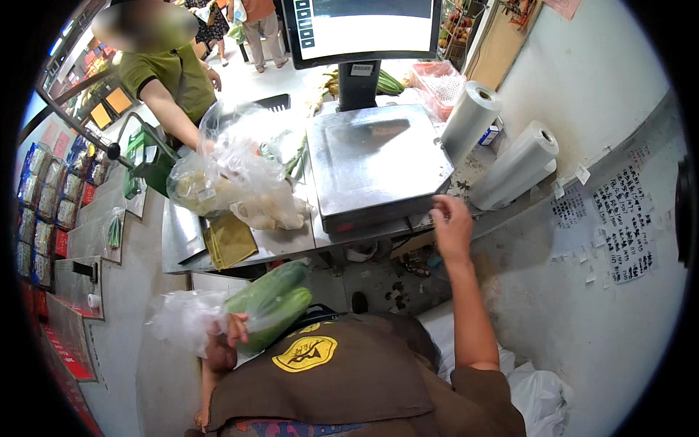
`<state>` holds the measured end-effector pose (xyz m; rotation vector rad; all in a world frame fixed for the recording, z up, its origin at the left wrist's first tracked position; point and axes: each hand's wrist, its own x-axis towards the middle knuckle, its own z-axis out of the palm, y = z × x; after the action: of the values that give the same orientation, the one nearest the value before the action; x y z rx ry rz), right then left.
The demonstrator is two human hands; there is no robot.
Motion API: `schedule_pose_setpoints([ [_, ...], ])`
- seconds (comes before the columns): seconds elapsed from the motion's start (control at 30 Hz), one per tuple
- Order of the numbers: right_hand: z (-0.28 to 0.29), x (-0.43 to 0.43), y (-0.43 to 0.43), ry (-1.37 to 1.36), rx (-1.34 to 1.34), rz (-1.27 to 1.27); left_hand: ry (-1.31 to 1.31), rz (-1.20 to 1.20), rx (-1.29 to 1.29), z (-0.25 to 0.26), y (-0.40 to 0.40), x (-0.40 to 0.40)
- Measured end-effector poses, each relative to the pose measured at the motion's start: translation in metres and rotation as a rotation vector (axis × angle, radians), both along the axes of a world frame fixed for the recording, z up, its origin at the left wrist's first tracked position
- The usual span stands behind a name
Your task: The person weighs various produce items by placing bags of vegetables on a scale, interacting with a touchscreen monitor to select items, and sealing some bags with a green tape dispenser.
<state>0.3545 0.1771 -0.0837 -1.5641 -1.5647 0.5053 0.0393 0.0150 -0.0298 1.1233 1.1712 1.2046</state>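
Observation:
My left hand (226,340) grips a clear plastic bag with long green gourd-like vegetables (270,306) in it, low in front of my brown apron (371,377). The gathered top of that bag (185,319) bunches out beyond the hand on the left. My right hand (454,226) is by the front right corner of a steel weighing scale (379,164). Its fingers are loosely curled, and I see nothing in them. Whether it touches the scale's edge I cannot tell. The scale's plate bears no goods.
Filled plastic bags (256,180) sit left of the scale, under the arm of a person in a green shirt (169,93). A monitor (363,27) stands behind the scale. Plastic bag rolls (516,164) stand at the right near the wall. A green basket (144,158) is at the left.

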Motion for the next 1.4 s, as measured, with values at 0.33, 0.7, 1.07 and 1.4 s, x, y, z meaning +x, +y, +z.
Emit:
schedule_pose_setpoints([
  [0.33, -0.066, 0.053, 0.059, -0.469, -0.108, -0.067, -0.152, 0.449, 0.201, 0.023, 0.014, -0.003],
  [0.7, 0.053, -0.151, -0.006, 0.335, -0.067, 1.462, -0.219, 0.596, 0.335, 0.034, 0.041, -0.017],
  [1.07, 0.033, -0.255, 0.012, 0.088, 0.084, 1.336, -0.408, 0.275, 0.061, 0.003, 0.045, -0.082],
  [1.4, 0.017, -0.333, 0.021, 0.256, -0.197, 1.475, 0.865, -0.245, 0.634, 0.016, 0.142, -0.135],
])
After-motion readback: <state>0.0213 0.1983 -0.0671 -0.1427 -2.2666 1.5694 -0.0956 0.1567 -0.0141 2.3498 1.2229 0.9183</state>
